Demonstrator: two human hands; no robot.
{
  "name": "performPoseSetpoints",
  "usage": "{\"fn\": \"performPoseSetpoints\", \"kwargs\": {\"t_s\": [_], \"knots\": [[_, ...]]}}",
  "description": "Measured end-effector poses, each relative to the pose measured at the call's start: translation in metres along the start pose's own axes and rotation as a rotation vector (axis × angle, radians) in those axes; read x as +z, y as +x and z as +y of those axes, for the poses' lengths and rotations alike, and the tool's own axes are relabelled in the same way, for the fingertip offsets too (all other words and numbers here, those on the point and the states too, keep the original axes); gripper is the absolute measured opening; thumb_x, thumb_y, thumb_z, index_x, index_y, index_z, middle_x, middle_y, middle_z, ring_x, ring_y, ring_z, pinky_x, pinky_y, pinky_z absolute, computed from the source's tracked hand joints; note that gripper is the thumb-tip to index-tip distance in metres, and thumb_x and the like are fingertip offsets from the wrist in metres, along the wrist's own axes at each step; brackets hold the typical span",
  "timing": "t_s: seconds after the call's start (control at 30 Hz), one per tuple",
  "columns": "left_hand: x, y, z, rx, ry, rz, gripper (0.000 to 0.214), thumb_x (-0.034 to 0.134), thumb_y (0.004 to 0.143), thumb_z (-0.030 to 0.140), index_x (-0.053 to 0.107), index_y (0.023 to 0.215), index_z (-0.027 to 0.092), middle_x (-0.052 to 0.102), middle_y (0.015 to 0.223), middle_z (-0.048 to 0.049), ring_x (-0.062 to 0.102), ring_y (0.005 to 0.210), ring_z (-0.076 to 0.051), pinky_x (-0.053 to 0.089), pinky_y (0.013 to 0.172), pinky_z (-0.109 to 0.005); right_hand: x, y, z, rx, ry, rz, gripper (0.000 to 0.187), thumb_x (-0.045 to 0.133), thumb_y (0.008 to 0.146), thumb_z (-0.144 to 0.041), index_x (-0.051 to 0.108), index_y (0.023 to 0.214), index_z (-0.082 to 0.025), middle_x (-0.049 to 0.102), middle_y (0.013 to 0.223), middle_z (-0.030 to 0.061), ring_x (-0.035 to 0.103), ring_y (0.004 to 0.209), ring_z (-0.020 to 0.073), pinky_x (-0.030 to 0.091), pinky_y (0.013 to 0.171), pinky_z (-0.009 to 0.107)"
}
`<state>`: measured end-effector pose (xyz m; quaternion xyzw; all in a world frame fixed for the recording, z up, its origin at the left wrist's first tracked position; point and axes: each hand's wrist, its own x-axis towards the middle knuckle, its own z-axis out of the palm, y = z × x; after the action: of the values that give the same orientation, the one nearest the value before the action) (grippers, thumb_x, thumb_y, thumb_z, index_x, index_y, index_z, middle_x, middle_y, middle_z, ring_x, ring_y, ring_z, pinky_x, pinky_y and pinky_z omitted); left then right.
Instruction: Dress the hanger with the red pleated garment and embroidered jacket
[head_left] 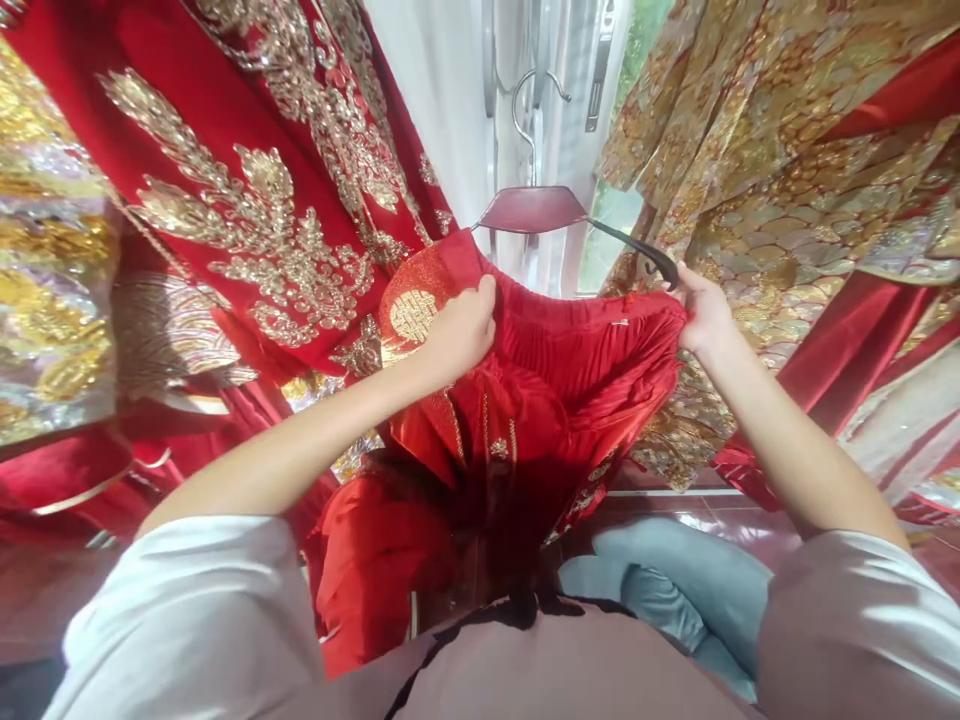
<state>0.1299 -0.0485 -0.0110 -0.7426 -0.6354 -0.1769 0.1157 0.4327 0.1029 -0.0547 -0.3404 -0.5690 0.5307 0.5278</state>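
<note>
My left hand (461, 330) is closed on the top edge of a red pleated garment (570, 390), just beside its round gold-embroidered emblem (412, 312). My right hand (701, 312) pinches the opposite end of the same edge, close to the dark arm of a maroon clothes hanger (534, 208). The hanger hangs by a metal hook just above and between my hands. The red garment droops below my hands toward my lap, with gold trim down its middle.
Red robes with heavy gold embroidery (255, 200) hang at the left. Gold-scaled brocade garments (795, 180) hang at the right. White curtains and a window (525, 90) lie behind the hanger. A pale blue cushion (675, 590) sits low at the right over a reddish tiled floor.
</note>
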Motion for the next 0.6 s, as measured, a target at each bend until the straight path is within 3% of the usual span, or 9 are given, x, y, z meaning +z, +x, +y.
{"fn": "performPoseSetpoints", "kwargs": {"t_s": [0.1,0.23,0.3,0.4,0.53,0.6], "knots": [[-0.021,0.024,0.027,0.047,0.060,-0.070,0.026,0.051,0.085,0.028,0.059,0.104,0.012,0.064,0.093,-0.0157,0.061,0.089,-0.030,0.044,0.071,-0.038,0.014,-0.009,-0.004,0.069,0.134,0.139,0.027,0.066,0.062,-0.040,0.049,0.073,-0.023,0.045,0.055,-0.0018,0.037,0.052,0.0124,0.035,0.057,0.027],[-0.045,0.082,0.069,0.251,0.063,0.201,0.035,0.043,0.091,0.034,0.063,0.110,0.012,0.064,0.108,-0.0168,0.058,0.102,-0.030,0.040,0.082,-0.041,0.023,-0.018,-0.006,0.016,0.036,0.163,0.028,0.059,0.070,-0.046,0.047,0.075,-0.022,0.045,0.059,-0.0018,0.041,0.051,0.0122,0.038,0.055,0.026],[-0.037,0.112,0.082,0.303,0.104,0.272,0.041,0.037,0.094,0.036,0.065,0.106,0.008,0.065,0.107,-0.0182,0.057,0.104,-0.029,0.036,0.087,-0.042,0.018,-0.022,-0.009,-0.016,-0.010,0.153,0.031,0.057,0.072,-0.051,0.049,0.076,-0.022,0.045,0.058,-0.0020,0.043,0.050,0.0123,0.039,0.054,0.026],[-0.014,0.142,0.090,0.243,0.140,0.234,0.041,0.035,0.094,0.030,0.069,0.099,0.008,0.067,0.100,-0.0176,0.057,0.099,-0.027,0.033,0.086,-0.043,0.001,-0.031,-0.016,-0.027,-0.026,0.122,0.035,0.065,0.066,-0.052,0.054,0.078,-0.021,0.051,0.060,-0.0023,0.047,0.052,0.0115,0.041,0.053,0.025],[-0.005,0.150,0.092,0.241,0.065,0.218,0.037,0.035,0.092,0.027,0.070,0.100,0.015,0.068,0.100,-0.0136,0.055,0.098,-0.026,0.033,0.081,-0.043,-0.025,-0.039,-0.028,0.145,-0.272,-0.086,0.042,0.083,0.047,-0.025,0.064,0.083,-0.017,0.065,0.073,0.0002,0.058,0.064,0.0126,0.046,0.060,0.024],[-0.011,0.147,0.095,0.259,0.041,0.225,0.040,0.034,0.092,0.027,0.070,0.101,0.012,0.067,0.101,-0.0160,0.056,0.098,-0.028,0.033,0.078,-0.043,-0.031,-0.034,-0.036,0.117,-0.401,-0.046,0.033,0.081,0.048,-0.012,0.064,0.076,-0.013,0.065,0.070,-0.0002,0.057,0.062,0.0103,0.046,0.062,0.023]]}}
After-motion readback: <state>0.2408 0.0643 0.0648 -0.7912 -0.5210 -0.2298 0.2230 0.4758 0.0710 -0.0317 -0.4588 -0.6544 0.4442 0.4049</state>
